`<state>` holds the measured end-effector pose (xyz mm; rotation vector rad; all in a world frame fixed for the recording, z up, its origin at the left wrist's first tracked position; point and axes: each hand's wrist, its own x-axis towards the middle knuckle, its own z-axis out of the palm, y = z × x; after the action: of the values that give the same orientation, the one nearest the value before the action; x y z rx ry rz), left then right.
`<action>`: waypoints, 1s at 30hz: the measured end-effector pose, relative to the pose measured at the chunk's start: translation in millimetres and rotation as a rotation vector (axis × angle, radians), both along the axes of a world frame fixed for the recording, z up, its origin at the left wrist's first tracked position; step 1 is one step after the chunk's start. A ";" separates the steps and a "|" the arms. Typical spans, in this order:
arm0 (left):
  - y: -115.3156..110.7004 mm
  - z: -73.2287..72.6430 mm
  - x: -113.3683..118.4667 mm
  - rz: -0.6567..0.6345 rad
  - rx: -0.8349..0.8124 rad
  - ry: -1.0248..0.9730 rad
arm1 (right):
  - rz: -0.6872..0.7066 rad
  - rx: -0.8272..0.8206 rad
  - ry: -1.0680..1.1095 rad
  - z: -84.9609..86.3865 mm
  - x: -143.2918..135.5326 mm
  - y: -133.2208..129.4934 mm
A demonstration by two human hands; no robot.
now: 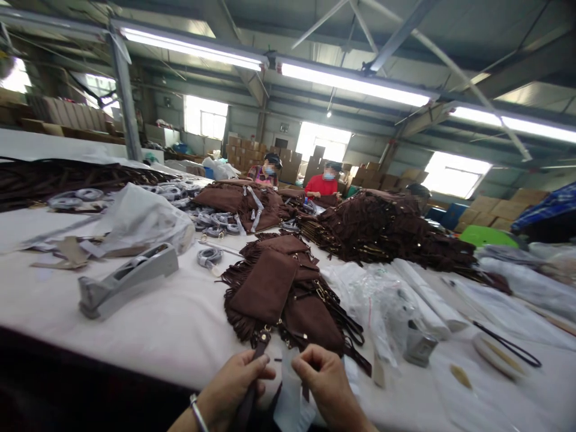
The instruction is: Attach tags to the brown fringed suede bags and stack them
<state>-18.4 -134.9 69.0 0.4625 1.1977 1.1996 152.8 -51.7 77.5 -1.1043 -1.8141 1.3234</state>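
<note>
My left hand point(236, 384) is closed around a dark brown strap point(262, 341) with a gold-coloured stud near its end. Beside it, my right hand point(326, 381) pinches a pale, translucent strip point(290, 375), probably plastic, that hangs down toward the table edge. Just beyond both hands lies a small pile of brown fringed bags point(265, 285), with gold-coloured clasps and dark straps showing. The strap's end reaches the near side of that pile; whether it is attached there I cannot tell.
A grey tape dispenser point(128, 279) stands at left, near a plastic bag point(144, 219) and a coiled, wrapped strap point(210, 258). Clear plastic bags point(378, 300) and a metal block point(420, 345) lie at right. Behind are large bag heaps point(382, 222) and masked co-workers point(321, 185).
</note>
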 end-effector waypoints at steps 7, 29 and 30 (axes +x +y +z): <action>-9.9 26.6 -1.9 -0.156 0.047 0.025 | 0.079 -0.066 -0.156 -24.4 25.2 -23.6; 9.2 30.3 30.3 -0.044 0.061 0.342 | 0.189 -0.383 0.024 -40.7 33.3 -27.0; 10.0 31.4 32.2 -0.048 0.062 0.339 | 0.182 -0.396 0.022 -40.0 32.6 -27.1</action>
<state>13.7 -124.9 100.4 0.7599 1.4303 1.1480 185.4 -78.8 37.5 -1.1357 -1.7109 1.8537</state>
